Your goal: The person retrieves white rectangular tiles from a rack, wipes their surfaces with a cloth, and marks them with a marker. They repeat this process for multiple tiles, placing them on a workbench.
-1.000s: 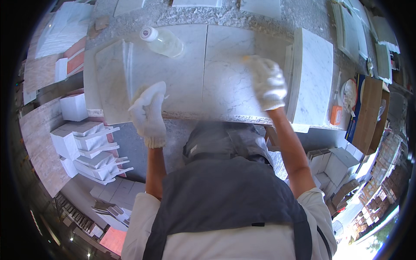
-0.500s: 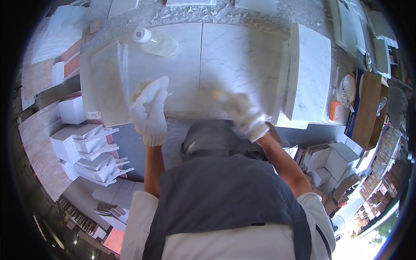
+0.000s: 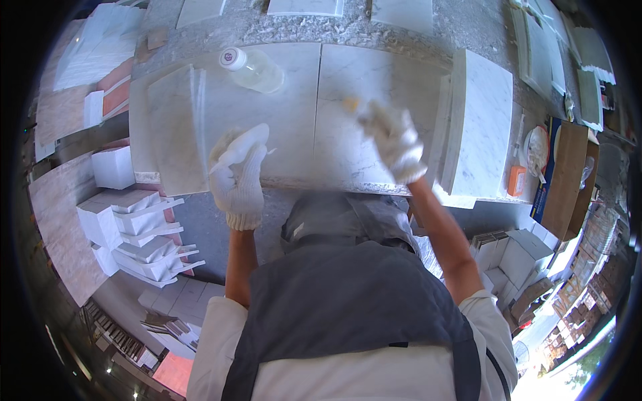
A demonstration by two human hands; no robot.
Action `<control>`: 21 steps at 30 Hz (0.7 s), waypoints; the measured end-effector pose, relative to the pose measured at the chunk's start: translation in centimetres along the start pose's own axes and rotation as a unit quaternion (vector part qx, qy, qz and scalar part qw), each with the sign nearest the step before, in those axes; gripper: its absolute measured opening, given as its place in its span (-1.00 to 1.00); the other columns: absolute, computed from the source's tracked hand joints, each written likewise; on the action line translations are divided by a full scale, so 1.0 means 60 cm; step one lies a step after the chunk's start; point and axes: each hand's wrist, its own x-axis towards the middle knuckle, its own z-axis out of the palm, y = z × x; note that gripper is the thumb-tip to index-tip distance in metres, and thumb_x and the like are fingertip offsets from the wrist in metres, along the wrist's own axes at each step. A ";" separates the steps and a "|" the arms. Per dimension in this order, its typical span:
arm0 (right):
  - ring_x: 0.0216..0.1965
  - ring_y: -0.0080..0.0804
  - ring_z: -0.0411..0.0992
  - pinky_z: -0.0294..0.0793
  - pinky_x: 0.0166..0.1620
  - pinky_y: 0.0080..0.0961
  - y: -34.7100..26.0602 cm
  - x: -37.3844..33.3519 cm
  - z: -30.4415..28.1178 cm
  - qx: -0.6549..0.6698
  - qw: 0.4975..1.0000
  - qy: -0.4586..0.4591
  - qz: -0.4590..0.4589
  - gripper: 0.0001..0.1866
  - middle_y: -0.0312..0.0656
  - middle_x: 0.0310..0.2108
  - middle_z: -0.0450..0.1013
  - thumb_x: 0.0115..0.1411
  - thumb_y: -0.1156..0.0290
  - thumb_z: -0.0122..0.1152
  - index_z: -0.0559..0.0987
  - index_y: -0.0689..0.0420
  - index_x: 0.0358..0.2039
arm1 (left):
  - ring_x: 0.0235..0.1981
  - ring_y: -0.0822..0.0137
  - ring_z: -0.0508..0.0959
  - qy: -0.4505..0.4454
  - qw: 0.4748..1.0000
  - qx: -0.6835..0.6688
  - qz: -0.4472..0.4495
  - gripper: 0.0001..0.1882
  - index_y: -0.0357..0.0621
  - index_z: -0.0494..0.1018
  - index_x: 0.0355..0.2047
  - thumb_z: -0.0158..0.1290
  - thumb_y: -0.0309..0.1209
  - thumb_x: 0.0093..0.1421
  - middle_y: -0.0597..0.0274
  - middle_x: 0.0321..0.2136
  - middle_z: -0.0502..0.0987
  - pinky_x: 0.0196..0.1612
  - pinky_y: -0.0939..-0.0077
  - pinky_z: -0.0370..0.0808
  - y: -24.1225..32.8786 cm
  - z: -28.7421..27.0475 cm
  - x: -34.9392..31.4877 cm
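Head view, looking down past my dark apron: both my hands wear white knit gloves and reach out over pale marble slabs laid flat on a speckled grey tabletop. My left hand rests at the near edge of the left marble slab, fingers loosely curled with one finger stretched toward the slab; it seems to hold nothing, though I cannot tell for sure whether its grip is fully released. My right hand is blurred above the right marble slab, which butts against the left one along a straight seam. Its grip is clenched on a small yellowish pad that peeks out at my fingertips and lies against the stone.

A clear plastic bottle with a white cap lies on its side at the far end of the left slab, well apart from both hands. To the right of the right slab, another white marble tile lies on a stack, just beside my right hand. Farther right sit a small orange container and a brown cardboard box. Below the tabletop on my left, white tiles are stacked on the floor.
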 end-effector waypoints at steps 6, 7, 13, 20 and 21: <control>0.11 -0.05 0.47 0.49 0.17 -0.20 0.055 0.214 0.000 -0.108 0.982 0.110 0.106 -0.65 -0.09 0.15 0.47 0.34 0.30 0.13 0.59 0.00 0.12 | 0.04 0.24 0.54 -0.051 0.988 -0.032 -0.140 -0.74 -0.37 0.62 -0.08 0.16 -0.62 0.22 0.05 0.03 0.53 0.10 0.39 0.57 0.047 -0.005 -0.015; 0.13 -0.08 0.45 0.48 0.19 -0.20 0.050 0.223 0.020 -0.195 0.972 0.067 0.109 -0.63 -0.10 0.16 0.46 0.34 0.32 0.10 0.57 -0.05 0.15 | 0.05 0.24 0.54 -0.074 0.987 0.005 -0.146 -0.74 -0.37 0.64 -0.08 0.15 -0.61 0.21 0.05 0.03 0.53 0.10 0.38 0.56 0.054 -0.007 -0.013; -0.07 -0.16 0.56 0.59 -0.04 -0.24 -0.082 0.134 0.196 -0.173 0.958 -0.204 -0.103 -0.72 -0.08 -0.09 0.56 0.37 0.37 -0.03 0.56 0.06 0.01 | 0.04 0.22 0.55 -0.105 0.987 0.097 -0.069 -0.72 -0.35 0.65 -0.09 0.17 -0.62 0.17 0.04 0.03 0.56 0.14 0.35 0.48 0.046 -0.009 -0.013; 0.07 -0.21 0.51 0.49 0.11 -0.24 -0.134 -0.082 0.162 0.053 0.793 -0.584 -0.162 -0.74 -0.16 0.06 0.55 0.29 0.25 0.14 0.72 -0.03 -0.12 | 0.07 0.23 0.53 -0.055 0.981 -0.084 -0.166 -0.70 -0.39 0.53 -0.01 0.20 -0.61 0.23 0.02 0.05 0.52 0.12 0.37 0.54 0.008 0.017 -0.012; 0.05 -0.19 0.51 0.49 0.10 -0.25 -0.118 -0.068 0.150 0.140 0.838 -0.503 -0.161 -0.74 -0.15 0.02 0.56 0.30 0.28 0.12 0.70 -0.02 -0.09 | 0.07 0.24 0.53 -0.066 0.984 -0.062 -0.156 -0.70 -0.39 0.52 -0.01 0.20 -0.60 0.25 0.03 0.06 0.51 0.11 0.37 0.55 0.009 0.017 -0.009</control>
